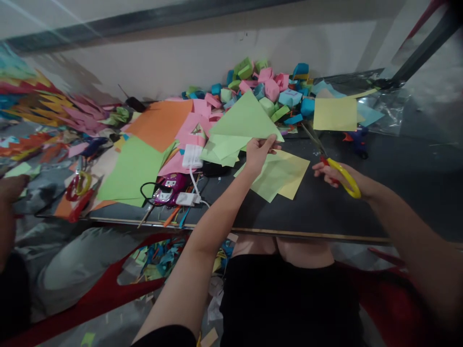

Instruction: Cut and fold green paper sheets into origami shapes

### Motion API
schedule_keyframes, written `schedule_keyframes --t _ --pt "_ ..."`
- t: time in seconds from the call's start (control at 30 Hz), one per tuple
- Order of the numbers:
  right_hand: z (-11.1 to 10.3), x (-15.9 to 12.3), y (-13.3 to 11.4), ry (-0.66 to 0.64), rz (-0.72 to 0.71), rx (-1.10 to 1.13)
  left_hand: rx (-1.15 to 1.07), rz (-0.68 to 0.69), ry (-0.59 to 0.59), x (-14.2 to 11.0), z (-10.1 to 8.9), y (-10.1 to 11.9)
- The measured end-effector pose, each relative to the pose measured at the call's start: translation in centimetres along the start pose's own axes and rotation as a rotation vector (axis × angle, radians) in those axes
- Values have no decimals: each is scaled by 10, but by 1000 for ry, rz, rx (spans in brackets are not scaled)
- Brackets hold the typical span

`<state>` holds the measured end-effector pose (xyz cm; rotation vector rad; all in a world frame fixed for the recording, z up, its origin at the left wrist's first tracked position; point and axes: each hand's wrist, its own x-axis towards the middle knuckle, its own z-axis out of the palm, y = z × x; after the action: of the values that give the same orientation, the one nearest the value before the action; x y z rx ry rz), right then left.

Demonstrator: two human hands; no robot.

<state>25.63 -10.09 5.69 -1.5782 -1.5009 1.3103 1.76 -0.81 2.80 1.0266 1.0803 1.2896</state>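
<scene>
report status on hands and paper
Left hand pinching green paper by one corner. Right hand holding scissors. Loose sheets lying near left hand.

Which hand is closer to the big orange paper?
Left. The left hand, holding green paper, is to the right of the orange paper; the right hand, with scissors, is farther right.

Black sleeve (167,336); black lap garment (289,301); bare forearms (220,212).
</scene>
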Motion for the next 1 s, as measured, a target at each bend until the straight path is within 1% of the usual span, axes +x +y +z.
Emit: schedule_keyframes --t 0.07,0.13,0.17,0.23,0.3,0.47,0.6,0.73,0.87,1.0 --pt "14 15 -12 -17 -47 -40 -10 28 28 3 -2 0" --pt "24 30 -20 -24 -4 -161 -17 52 43 5 -4 -1" --pt "27 38 -23 -1 13 -220 -22 64 46 5 -5 -2" --pt "30 49 -27 -37 -41 -305 -25 79 45 6 -7 -2" --pt "30 54 -31 -71 -71 -319 -17 81 42 5 -7 -1" --pt "26 47 -40 -106 -56 -266 -30 68 61 2 -7 1" --pt "24 43 -35 -113 -68 -294 -44 56 64 0 -4 2" --pt "27 43 -30 -133 -55 -274 -52 59 48 -3 -1 3" --pt "29 41 -30 -129 -52 -255 -61 54 49 -7 1 5" --pt "26 38 -31 -149 -65 -255 -55 19 41 -8 2 4"
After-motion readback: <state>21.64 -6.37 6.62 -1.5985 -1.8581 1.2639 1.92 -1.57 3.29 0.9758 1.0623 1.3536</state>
